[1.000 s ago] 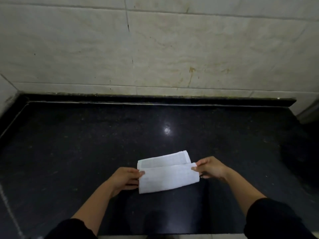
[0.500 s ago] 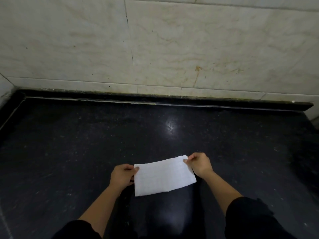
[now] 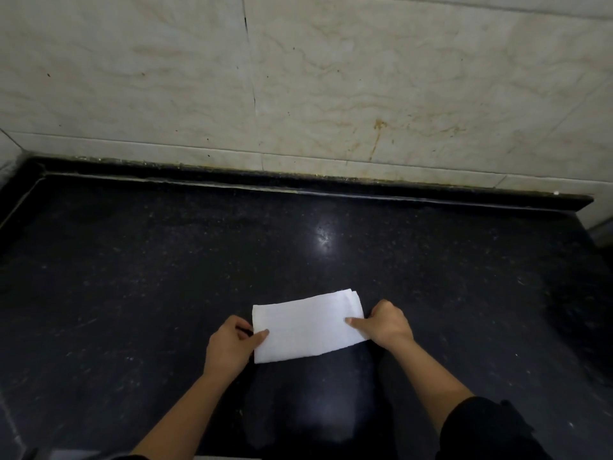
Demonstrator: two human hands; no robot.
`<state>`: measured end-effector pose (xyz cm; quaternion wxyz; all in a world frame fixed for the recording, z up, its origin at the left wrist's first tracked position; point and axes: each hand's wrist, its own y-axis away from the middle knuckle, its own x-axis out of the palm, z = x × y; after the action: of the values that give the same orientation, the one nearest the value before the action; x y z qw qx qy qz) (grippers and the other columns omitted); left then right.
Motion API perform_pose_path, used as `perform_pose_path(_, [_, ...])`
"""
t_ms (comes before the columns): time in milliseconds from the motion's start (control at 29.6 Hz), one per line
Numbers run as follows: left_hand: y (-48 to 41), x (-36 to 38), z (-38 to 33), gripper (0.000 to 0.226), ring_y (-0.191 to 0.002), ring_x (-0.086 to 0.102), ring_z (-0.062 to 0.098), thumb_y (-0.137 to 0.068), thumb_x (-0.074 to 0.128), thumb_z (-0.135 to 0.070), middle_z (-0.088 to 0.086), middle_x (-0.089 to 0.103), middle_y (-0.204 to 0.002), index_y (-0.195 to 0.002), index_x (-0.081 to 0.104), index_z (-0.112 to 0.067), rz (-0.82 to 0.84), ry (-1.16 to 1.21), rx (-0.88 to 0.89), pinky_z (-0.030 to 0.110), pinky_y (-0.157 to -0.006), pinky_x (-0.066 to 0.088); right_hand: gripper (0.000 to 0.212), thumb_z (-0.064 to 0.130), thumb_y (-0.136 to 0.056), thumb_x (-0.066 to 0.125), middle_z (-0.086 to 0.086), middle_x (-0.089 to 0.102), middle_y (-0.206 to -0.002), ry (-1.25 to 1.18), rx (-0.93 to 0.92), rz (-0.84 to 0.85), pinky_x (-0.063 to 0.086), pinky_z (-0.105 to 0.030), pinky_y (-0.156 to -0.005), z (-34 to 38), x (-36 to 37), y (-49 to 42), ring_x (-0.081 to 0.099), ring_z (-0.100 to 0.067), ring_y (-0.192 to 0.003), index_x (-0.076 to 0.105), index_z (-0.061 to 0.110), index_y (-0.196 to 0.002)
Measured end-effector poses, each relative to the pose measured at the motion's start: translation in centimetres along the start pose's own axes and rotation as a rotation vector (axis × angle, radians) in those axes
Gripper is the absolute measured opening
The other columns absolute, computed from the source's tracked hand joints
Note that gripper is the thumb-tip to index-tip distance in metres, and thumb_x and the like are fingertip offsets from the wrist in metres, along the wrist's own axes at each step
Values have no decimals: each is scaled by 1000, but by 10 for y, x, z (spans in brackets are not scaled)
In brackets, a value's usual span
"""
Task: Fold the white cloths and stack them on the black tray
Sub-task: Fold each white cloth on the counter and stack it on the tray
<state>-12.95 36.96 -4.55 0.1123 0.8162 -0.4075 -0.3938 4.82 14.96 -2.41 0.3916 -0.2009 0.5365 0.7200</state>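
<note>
**Operator:** Head view, item one: where is the cloth?

**Inspector:** The white cloth [image 3: 308, 325] lies flat on the dark bench [image 3: 166, 260], folded into a narrow band. It is near your edge and well apart from the tiled wall [image 3: 331, 78]. Layered edges show at its far right corner, slightly fanned.

**Operator:** And the hands?

**Inspector:** Your left hand [image 3: 232, 346] pinches the left end, thumb on top, fingers tucked at the edge. Your right hand [image 3: 386, 325] pinches the right end, one digit laid flat on the upper face and the rest curled beside the edge. Neither hand is spread.

**Operator:** What does the step call for?

**Inspector:** In my judgement you are set to bring one end over the other. Square the fanned layers at the right corner first, or the offset will likely carry into every later fold. Lift one end only and pin the other to the bench. Land edge on edge before you press the crease. The cloth looks thin and limp, so grip through all layers, or the lower ones may lag.

**Operator:** And the tray?

**Inspector:** The black tray is not in this view. You need to locate it before you lift the finished piece. Carry the piece flat so the fold does not open.
</note>
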Motion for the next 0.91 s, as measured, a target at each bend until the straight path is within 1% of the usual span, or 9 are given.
perform_pose_path(135, [7,5,4,32,-74,60,13,-75,81,-27,3,63,-83,-94,59,-15,-12,-48,21,23,-61,44,41,38,-74,79,-7,65,-98,-72,83,46,46,-28,-63,5,8,8,61,-21,-83,58,8,-92])
perform_pose_path(236, [7,8,2,32,-75,58,13,-75,81,-25,1,61,-83,-96,59,-15,-27,-40,19,23,-61,42,45,28,-73,82,-10,66,-108,-240,141,65,47,-28,-68,6,9,6,60,-21,-85,63,2,-105])
perform_pose_path(338, [8,8,2,31,-75,58,12,-76,81,-25,0,60,-83,-96,59,-15,-31,-35,13,24,-63,43,24,21,-72,81,-11,69,-103,-365,124,41,52,-32,-74,3,11,6,64,-24,-90,63,9,-83])
perform_pose_path(405, [9,9,3,31,-75,57,12,-76,80,-24,0,60,-83,-96,59,-15,-32,-26,17,24,-64,43,21,20,-71,79,-10,69,-98,-432,106,6,53,-34,-76,4,11,10,65,-25,-91,61,12,-75])
perform_pose_path(473, [9,10,5,31,-76,57,12,-76,80,-25,1,60,-84,-96,59,-15,-34,-10,19,24,-64,43,18,21,-73,75,-6,68,-90,-385,53,-49,51,-32,-70,10,11,16,63,-23,-84,59,12,-74])
perform_pose_path(608, [9,11,7,27,-78,59,15,-78,78,-25,4,62,-87,-97,61,-15,-33,79,-9,23,-64,44,20,19,-82,61,2,56,-68,-197,-238,-139,37,-26,-50,39,19,41,54,-16,-63,47,15,-69])
perform_pose_path(709, [7,9,8,22,-81,61,16,-82,75,-25,3,65,-88,-98,63,-15,-26,186,-56,26,-68,47,12,20,-85,62,1,61,-80,-135,-367,-82,41,-25,-60,59,36,54,59,-17,-74,51,17,-80])
perform_pose_path(810, [4,3,11,17,-84,65,18,-83,74,-24,3,67,-91,-95,65,-18,5,280,-103,35,-79,55,9,22,-87,61,-2,64,-92,-76,-418,1,45,-27,-66,80,57,61,60,-18,-83,55,18,-91])
perform_pose_path(912, [4,1,14,14,-85,68,21,-83,73,-19,6,69,-93,-95,67,-17,43,337,-120,41,-84,57,6,21,-90,56,0,58,-90,-13,-438,55,45,-27,-66,93,76,65,56,-18,-83,51,17,-92])
